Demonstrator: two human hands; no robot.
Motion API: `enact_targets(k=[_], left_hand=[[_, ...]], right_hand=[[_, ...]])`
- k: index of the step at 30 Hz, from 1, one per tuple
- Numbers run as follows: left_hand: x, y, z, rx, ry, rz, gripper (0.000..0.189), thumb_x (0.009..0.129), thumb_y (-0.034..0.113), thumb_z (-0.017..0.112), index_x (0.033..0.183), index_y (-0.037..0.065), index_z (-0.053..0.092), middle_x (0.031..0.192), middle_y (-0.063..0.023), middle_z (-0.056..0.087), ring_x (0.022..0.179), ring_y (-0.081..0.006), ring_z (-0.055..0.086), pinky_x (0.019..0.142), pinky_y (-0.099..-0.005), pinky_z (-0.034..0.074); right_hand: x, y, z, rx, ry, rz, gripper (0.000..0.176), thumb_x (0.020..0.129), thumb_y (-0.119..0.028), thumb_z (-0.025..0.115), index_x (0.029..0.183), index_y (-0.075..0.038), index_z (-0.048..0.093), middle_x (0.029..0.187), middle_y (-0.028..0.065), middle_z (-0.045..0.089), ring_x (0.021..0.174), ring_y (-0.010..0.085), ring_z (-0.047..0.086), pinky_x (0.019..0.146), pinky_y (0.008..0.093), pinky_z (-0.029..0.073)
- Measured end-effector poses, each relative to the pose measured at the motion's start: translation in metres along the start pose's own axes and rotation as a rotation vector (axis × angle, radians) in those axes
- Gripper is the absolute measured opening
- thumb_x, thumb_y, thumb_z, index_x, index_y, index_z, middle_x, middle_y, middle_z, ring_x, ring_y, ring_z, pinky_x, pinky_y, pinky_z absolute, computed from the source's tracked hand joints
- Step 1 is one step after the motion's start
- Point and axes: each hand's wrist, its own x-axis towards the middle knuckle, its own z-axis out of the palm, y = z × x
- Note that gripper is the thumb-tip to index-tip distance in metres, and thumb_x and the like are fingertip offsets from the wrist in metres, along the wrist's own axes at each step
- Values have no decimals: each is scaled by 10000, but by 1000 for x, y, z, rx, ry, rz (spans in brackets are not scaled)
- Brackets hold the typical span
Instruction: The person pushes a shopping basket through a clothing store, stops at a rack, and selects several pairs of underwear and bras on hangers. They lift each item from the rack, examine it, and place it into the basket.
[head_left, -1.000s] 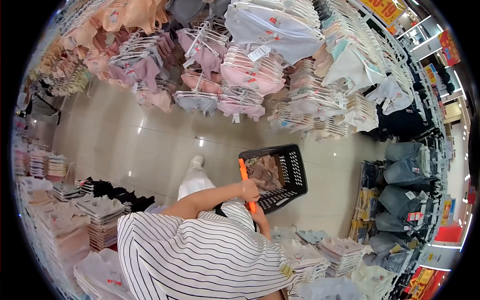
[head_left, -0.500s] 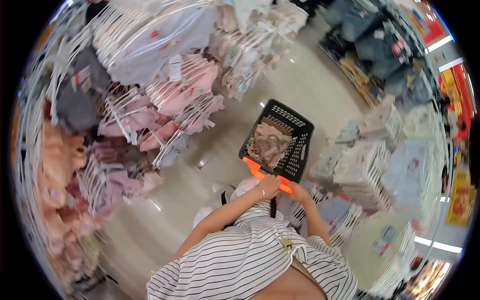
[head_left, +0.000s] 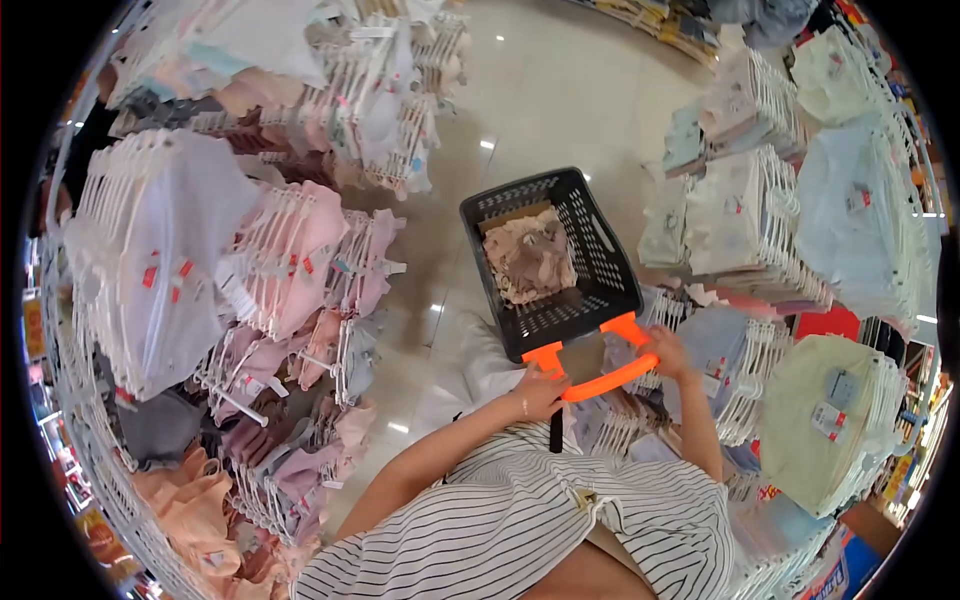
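Observation:
A black shopping basket with an orange handle is in front of my body, over the aisle floor. My left hand is closed around the handle's left end. On its right end, my right hand is wrapped with bent fingers. Inside the basket lies a crumpled pile of beige and pinkish cloth, possibly clothing, on a brown panel. Both hands are in view, though some fingers are hidden behind the handle.
Pink hanging garments and white ones crowd the racks on my left. To my right hang pale green garments and light blue ones. Between them runs a shiny tiled floor.
The view has turned and advanced along the aisle. The basket has tilted and its handle has swung towards me. My right hand has moved to the right, farther from my left.

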Motion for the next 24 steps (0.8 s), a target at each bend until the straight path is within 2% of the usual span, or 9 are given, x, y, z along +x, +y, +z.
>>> enact_targets(k=[2, 7, 10, 14, 16, 18, 20, 22, 24], left_hand=[[22, 12, 11, 196, -26, 107, 567, 811, 320, 474, 1283, 26, 361, 1298, -126, 420, 1239, -245, 342, 1007, -526, 169], [50, 49, 45, 211, -102, 207, 566, 818, 353, 445, 1278, 31, 375, 1391, -122, 289, 1305, -303, 208, 1006, -551, 162], [56, 48, 38, -27, -469, 302, 537, 822, 360, 443, 1273, 71, 402, 1393, -106, 290, 1311, -297, 191, 1015, -542, 163], [38, 1, 84, -278, -393, 101, 348, 803, 267, 488, 1094, 81, 534, 1164, -113, 529, 1119, -270, 456, 969, -459, 282], [32, -36, 98, -379, -91, -45, 251, 790, 244, 484, 963, 85, 575, 1001, -104, 583, 954, -283, 528, 829, -452, 370], [28, -76, 100, -443, 133, -178, 202, 788, 200, 486, 901, 69, 590, 903, -113, 613, 856, -292, 572, 755, -425, 430], [40, -121, 98, -470, 289, -289, 176, 796, 137, 493, 911, 35, 581, 871, -141, 617, 823, -298, 588, 748, -377, 460], [54, -165, 90, -427, 407, -330, 156, 803, 109, 487, 900, 32, 582, 846, -139, 618, 793, -296, 594, 701, -370, 471], [60, -206, 87, -422, 453, -395, 137, 811, 108, 487, 885, 43, 582, 823, -124, 616, 776, -285, 590, 698, -370, 454]], right_hand=[[-2, 3, -19, -90, 34, 19, 341, 594, -72, 654, 894, -231, 672, 1288, 65, 424, 1146, 340, 390, 944, 418, 329], [6, 32, -42, -281, -5, 7, 308, 660, -87, 613, 896, -276, 675, 1360, 50, 342, 1142, 309, 401, 937, 407, 325], [18, 40, -50, -593, 78, 36, 440, 673, -50, 568, 1066, -246, 597, 1333, 74, 370, 1095, 271, 437, 900, 387, 356], [55, -8, -77, -602, 219, 202, 528, 678, -28, 541, 1188, -148, 486, 1181, 104, 479, 1018, 256, 482, 878, 380, 373], [86, -12, -45, -515, 231, 234, 464, 692, -47, 549, 1145, -140, 526, 1035, 93, 556, 967, 254, 511, 848, 383, 391], [138, -16, 12, -80, 330, 199, 376, 695, -57, 540, 1071, -71, 550, 899, 108, 572, 958, 286, 532, 806, 387, 421], [188, -12, 102, 262, 117, 311, 305, 724, -70, 522, 1023, -14, 549, 937, 172, 570, 920, 337, 537, 771, 419, 438], [228, 5, 227, 477, 94, 360, 249, 774, -74, 483, 998, 20, 541, 991, 214, 558, 923, 358, 536, 755, 439, 445], [261, 2, 303, 629, -101, 681, 245, 792, -95, 482, 998, 21, 545, 1022, 225, 551, 926, 359, 541, 767, 431, 443]])
